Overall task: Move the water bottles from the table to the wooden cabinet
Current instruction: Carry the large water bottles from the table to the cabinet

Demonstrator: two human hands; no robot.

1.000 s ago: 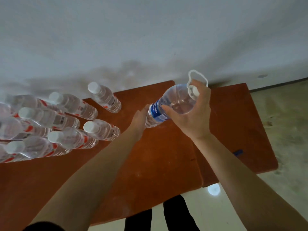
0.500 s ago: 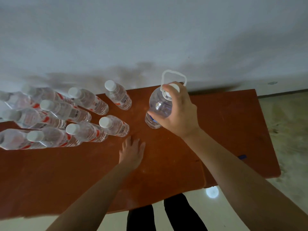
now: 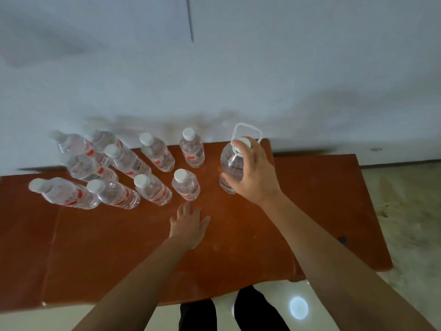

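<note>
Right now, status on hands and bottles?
Right hand grips large bottle, upright on table. Left hand flat on table, holding nothing. Small bottles stand apart on its left.

A large clear water bottle (image 3: 229, 168) with a white cap and a white loop handle is held upright, its base at the top of the reddish-brown table (image 3: 119, 247) near the back edge. It is gripped from above by the right hand (image 3: 253, 177). To its left, ten small clear water bottles (image 3: 152, 189) with white caps and red-marked labels are stood upright in a close cluster.
</note>
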